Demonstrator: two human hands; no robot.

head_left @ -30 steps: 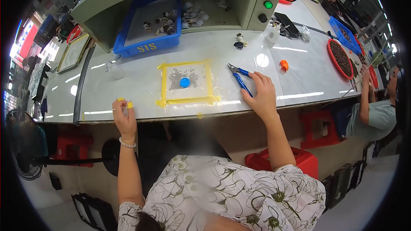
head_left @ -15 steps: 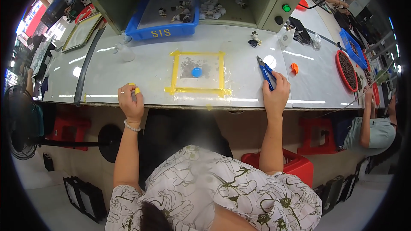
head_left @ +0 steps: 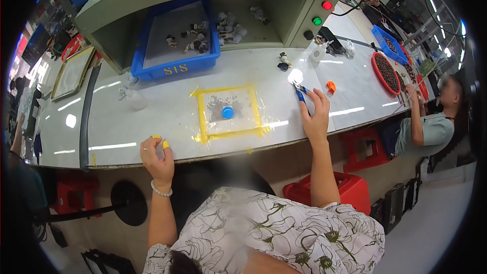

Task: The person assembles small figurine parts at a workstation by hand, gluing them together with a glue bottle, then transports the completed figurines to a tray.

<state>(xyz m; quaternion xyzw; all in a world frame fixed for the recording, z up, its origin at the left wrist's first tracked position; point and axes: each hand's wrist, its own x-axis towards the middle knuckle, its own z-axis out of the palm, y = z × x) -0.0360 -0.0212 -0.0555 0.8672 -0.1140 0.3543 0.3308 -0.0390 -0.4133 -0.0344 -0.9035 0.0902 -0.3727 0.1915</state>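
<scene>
Blue-handled nippers lie near the right of the white tabletop, jaws pointing away from me. My right hand is closed on their handles, thumb and fingers at the near end. At the table's front edge rests my left hand, fingers loosely curled, yellow covers on the thumb and a fingertip; nothing shows in it. Between my hands, a rectangle of yellow tape frames a grey-speckled patch with a round blue cap on it. A small black-and-white figure lies beyond the nippers.
A blue tray of small figures stands partly inside a green metal housing. A clear bottle is at left, a white bottle at far right. An orange piece and red basket lie right; a co-worker sits beyond.
The whole view has tilted and shifted, so the table appears lower on the left. My right fingers have closed further around the nippers' handles. My left hand stays at the table edge.
</scene>
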